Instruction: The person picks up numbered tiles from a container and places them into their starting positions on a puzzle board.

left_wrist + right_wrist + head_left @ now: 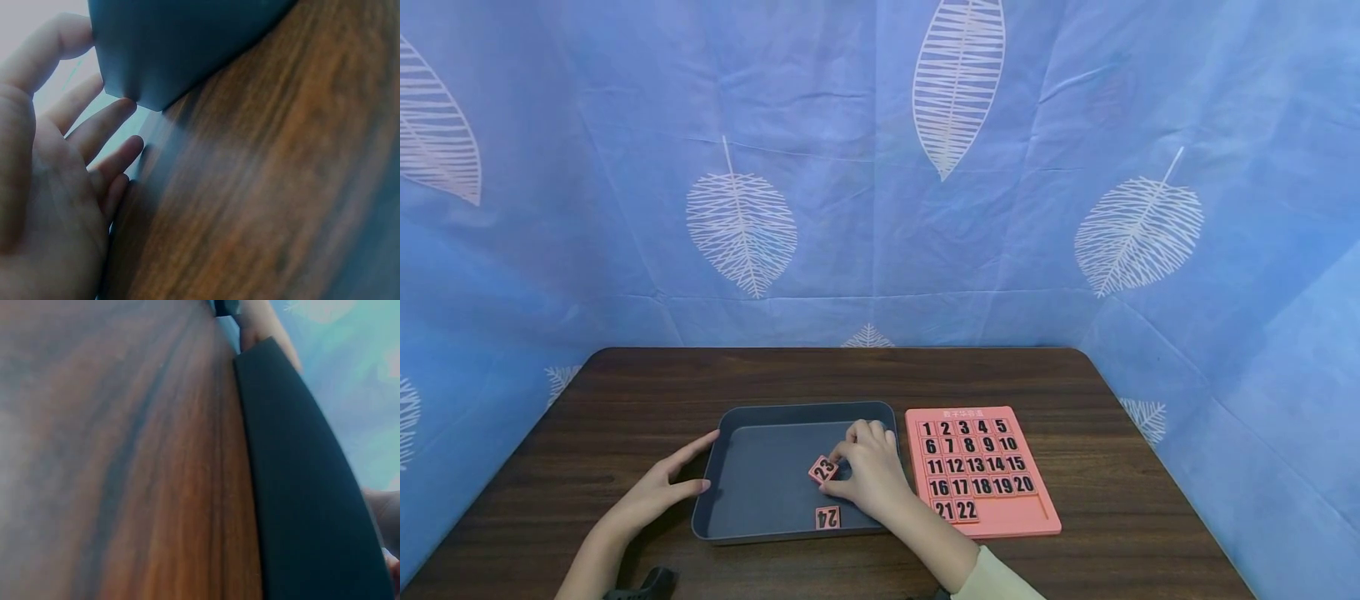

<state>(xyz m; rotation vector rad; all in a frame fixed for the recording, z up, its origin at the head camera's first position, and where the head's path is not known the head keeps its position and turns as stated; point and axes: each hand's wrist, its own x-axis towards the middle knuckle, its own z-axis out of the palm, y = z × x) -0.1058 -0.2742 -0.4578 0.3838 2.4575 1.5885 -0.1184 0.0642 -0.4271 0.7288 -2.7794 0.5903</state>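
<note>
My right hand [874, 468] pinches a pink number tile marked 23 [823, 469] between thumb and fingers, over the right half of a dark grey tray [756, 475]. Below it, near the tray's front wall, another tile marked 24 [828, 517] lies upside down as seen from here. My left hand [658, 492] is at the tray's left side, its thumb and fingers spread and extended along the rim. In the left wrist view, fingertips of the left hand [69, 162] meet the tray's outer wall [181, 44]. The right wrist view shows mostly the tray's front wall [306, 481].
Right of the tray lies a pink puzzle board [1007, 525] with tiles 1 to 22 set in order in rows; its lower right part is bare. Everything stands on a dark wooden table [1120, 500]. Behind hangs a blue curtain [850, 208] with white leaf prints.
</note>
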